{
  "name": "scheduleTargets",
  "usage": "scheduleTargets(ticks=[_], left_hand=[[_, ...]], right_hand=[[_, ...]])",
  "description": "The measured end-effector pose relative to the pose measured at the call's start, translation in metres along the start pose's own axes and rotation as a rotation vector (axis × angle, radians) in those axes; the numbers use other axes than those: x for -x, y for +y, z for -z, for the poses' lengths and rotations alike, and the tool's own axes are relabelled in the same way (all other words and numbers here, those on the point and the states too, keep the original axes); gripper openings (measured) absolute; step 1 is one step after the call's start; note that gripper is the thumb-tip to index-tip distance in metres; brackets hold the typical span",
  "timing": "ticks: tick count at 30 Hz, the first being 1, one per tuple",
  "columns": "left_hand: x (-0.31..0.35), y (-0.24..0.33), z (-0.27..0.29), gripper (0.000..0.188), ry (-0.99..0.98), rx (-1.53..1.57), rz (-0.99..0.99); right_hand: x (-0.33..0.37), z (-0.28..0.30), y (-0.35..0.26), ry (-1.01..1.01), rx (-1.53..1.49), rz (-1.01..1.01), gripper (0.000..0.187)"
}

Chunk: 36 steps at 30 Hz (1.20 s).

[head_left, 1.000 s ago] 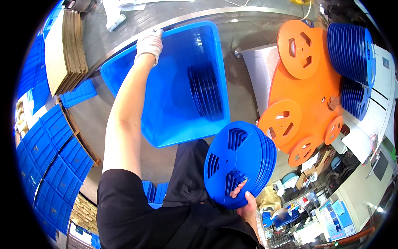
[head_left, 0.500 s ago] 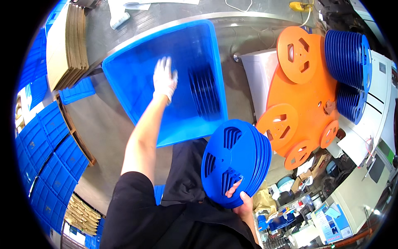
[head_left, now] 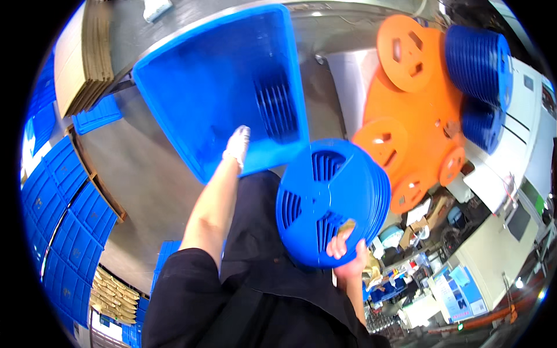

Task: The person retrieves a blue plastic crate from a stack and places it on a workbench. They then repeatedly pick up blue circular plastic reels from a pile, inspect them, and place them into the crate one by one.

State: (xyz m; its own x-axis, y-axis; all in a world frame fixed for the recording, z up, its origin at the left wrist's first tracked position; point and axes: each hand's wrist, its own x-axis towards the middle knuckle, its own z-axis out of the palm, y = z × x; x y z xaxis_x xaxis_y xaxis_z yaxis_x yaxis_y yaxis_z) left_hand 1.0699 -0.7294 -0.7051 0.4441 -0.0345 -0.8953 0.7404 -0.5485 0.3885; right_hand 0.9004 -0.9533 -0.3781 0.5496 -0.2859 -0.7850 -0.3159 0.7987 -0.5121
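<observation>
My right grip [head_left: 350,258] is closed on the near edge of a stack of blue reels [head_left: 354,191], fingers in a slot, thumb at the rim. My gloved left grip [head_left: 238,144] holds nothing I can see; blur hides how far its fingers spread. It shows over the near part of the blue bin [head_left: 197,87]; dark reels [head_left: 275,107] sit inside, rightward. My stack overlaps the bin's near right corner in view; I can't tell whether they touch. Floor [head_left: 139,156] stretches left of the bin.

This looks like a factory workshop; a grey workbench [head_left: 130,35], blue crates [head_left: 69,226] (stacked at left), cardboard sheets [head_left: 75,64], dark blue reels [head_left: 473,66] and an orange stand [head_left: 426,119] show it.
</observation>
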Motion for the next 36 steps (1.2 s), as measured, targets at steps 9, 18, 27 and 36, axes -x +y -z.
scheduleTargets(ticks=[9, 18, 27, 36], left_hand=[[0.108, 0.042, 0.060, 0.049, 0.159, 0.147, -0.478], [0.368, 0.195, -0.014, 0.069, -0.007, -0.517, -1.440], [0.275, 0.138, -0.001, 0.056, 0.582, -0.885, -0.884], [0.310, 0.111, 0.003, 0.036, 0.718, -0.382, -1.185]], right_hand=[[0.045, 0.012, -0.066, -0.366, -0.417, 0.134, 0.051], [0.069, 0.005, -0.077, -0.717, -0.497, 0.053, 0.050], [0.092, 0.022, -0.101, -0.746, -0.425, 0.099, 0.052], [0.085, 0.029, -0.122, -0.685, -0.409, 0.203, 0.050]])
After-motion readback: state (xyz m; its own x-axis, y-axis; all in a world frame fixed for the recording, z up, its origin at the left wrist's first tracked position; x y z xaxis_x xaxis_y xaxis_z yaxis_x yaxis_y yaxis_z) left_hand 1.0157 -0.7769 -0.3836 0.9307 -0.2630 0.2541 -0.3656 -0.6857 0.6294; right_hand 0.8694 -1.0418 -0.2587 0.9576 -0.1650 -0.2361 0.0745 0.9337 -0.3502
